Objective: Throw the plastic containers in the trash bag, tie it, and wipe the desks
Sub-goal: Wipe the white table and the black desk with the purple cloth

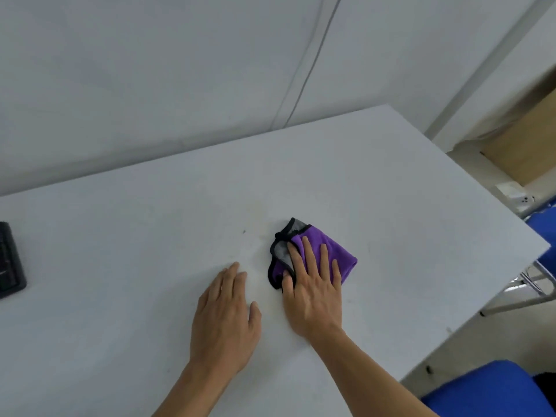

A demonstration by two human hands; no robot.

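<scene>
White desk [120,266] under a pale wall, with a blue chair [487,389] near right and a black device [9,260] at the left edge. Right hand [313,290], fingers straight and slightly spread, presses a folded purple cloth [340,254] right of centre; left hand [224,323] lies flat just beside it, fingers together. Step judged: wiping; next, sweep the cloth left over the faint smudge [255,209].
</scene>
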